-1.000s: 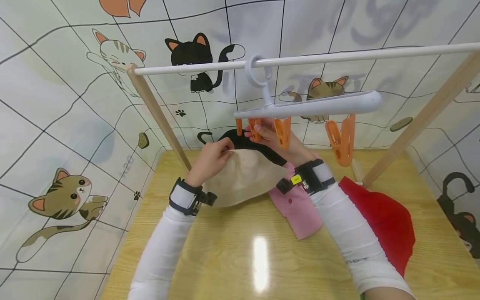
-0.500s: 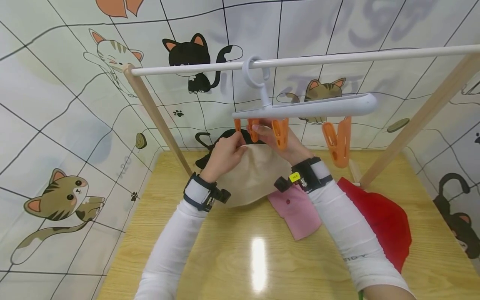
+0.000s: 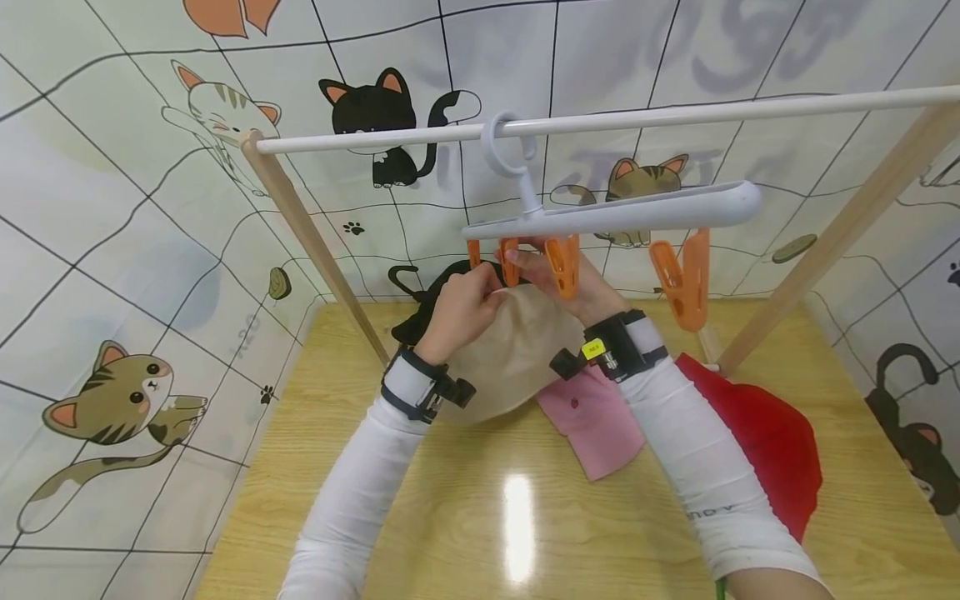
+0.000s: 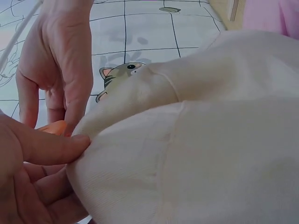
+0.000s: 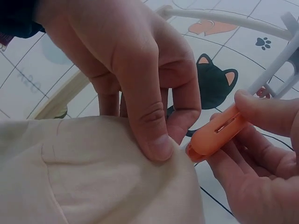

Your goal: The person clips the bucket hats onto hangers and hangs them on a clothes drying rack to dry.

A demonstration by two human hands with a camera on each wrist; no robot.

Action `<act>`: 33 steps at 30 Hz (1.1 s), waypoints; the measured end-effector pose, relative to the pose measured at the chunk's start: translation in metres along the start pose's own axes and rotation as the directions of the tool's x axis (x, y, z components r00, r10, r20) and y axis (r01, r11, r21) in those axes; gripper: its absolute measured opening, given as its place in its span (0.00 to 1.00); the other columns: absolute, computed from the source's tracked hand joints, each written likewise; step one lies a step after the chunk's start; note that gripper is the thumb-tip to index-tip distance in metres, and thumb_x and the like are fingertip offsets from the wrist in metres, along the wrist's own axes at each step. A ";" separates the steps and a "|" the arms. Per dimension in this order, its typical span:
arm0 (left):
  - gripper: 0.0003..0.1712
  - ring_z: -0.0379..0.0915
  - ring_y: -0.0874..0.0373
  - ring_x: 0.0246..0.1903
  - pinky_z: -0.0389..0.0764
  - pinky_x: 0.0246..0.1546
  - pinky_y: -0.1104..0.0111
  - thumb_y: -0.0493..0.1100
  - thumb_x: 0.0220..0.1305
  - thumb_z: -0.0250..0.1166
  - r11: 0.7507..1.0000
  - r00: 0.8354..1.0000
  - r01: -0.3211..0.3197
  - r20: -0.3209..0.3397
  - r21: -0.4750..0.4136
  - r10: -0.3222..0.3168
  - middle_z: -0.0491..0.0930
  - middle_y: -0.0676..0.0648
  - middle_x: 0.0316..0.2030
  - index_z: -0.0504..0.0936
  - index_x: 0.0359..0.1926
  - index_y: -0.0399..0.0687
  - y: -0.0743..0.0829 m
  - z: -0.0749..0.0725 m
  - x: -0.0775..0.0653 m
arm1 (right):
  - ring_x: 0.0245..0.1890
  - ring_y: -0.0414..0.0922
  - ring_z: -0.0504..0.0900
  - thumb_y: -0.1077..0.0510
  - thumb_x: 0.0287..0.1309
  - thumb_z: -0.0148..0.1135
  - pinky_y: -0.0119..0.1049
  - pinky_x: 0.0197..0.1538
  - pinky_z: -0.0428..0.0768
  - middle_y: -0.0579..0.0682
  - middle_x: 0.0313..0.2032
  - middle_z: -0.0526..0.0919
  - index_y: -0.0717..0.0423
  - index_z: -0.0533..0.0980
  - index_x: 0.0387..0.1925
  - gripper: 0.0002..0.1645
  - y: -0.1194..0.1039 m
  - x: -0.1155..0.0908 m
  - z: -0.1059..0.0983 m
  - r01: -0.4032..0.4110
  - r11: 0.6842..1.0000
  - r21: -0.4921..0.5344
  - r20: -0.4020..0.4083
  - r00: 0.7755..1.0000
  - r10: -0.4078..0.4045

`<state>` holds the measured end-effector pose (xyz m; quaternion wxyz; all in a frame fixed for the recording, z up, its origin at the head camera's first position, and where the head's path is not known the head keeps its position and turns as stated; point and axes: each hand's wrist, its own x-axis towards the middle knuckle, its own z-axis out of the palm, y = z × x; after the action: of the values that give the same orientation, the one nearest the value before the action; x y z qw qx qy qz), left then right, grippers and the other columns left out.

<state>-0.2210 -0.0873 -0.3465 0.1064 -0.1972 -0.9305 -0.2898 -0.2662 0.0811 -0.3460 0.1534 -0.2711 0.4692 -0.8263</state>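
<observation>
A person's two bare hands work at a hat and a hanger clip above a wood-grained counter [image 3: 352,517]. The left hand [image 3: 465,308] pinches the edge of a cream cloth hat [image 3: 517,358] between thumb and fingers, the hat's fabric folding softly below the grip. The right hand [image 3: 592,296], at about two o'clock from the left, holds an orange clip [image 5: 212,135] between thumb and fingers; the clip's tip lies just beside the hat's edge, and whether the two touch cannot be told. The clip belongs to a white hanger [image 3: 615,218], at one o'clock from the hat, hooked over a horizontal white rail [image 3: 675,115]. Other orange clips hang from the same bar: one at nine o'clock from the held clip, two at three o'clock. At four o'clock from the hat, a pink cap [image 3: 600,437] bearing a small red motif rests on the counter, partly covered; farther out in that direction lies a red cloth item [image 3: 776,450], partly behind the right sleeve [image 3: 693,467]. Printed cats decorate the wall covering [image 3: 202,275].
</observation>
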 end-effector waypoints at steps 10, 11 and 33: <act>0.05 0.75 0.50 0.26 0.73 0.28 0.60 0.36 0.62 0.64 0.999 0.996 -0.035 -0.083 0.034 0.038 0.80 0.45 0.26 0.77 0.32 0.39 0.003 -0.004 0.003 | 0.39 0.45 0.73 0.72 0.56 0.64 0.34 0.45 0.74 0.50 0.36 0.78 0.54 0.82 0.38 0.12 -0.004 0.002 0.005 0.001 0.999 0.041 -0.045 0.999 0.001; 0.05 0.75 0.50 0.26 0.73 0.28 0.60 0.36 0.62 0.64 0.999 0.995 -0.037 -0.091 0.036 0.040 0.79 0.45 0.25 0.77 0.31 0.39 0.003 -0.005 0.004 | 0.39 0.45 0.73 0.69 0.53 0.69 0.34 0.46 0.74 0.50 0.36 0.78 0.54 0.82 0.38 0.11 -0.006 0.001 0.006 0.003 0.999 0.040 -0.044 0.999 -0.001; 0.06 0.74 0.52 0.28 0.72 0.31 0.64 0.36 0.63 0.64 0.987 0.987 -0.158 0.023 -0.013 0.159 0.79 0.44 0.28 0.75 0.34 0.39 0.002 -0.019 0.014 | 0.51 0.47 0.68 0.77 0.64 0.42 0.41 0.64 0.61 0.51 0.47 0.77 0.53 0.78 0.48 0.25 -0.002 0.006 -0.012 -0.047 0.998 -0.035 0.118 0.992 0.051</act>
<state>-0.2316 -0.0926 -0.3261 0.1170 -0.2746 -0.9114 -0.2834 -0.2782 0.0878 -0.3475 0.1969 -0.3106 0.4791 -0.7970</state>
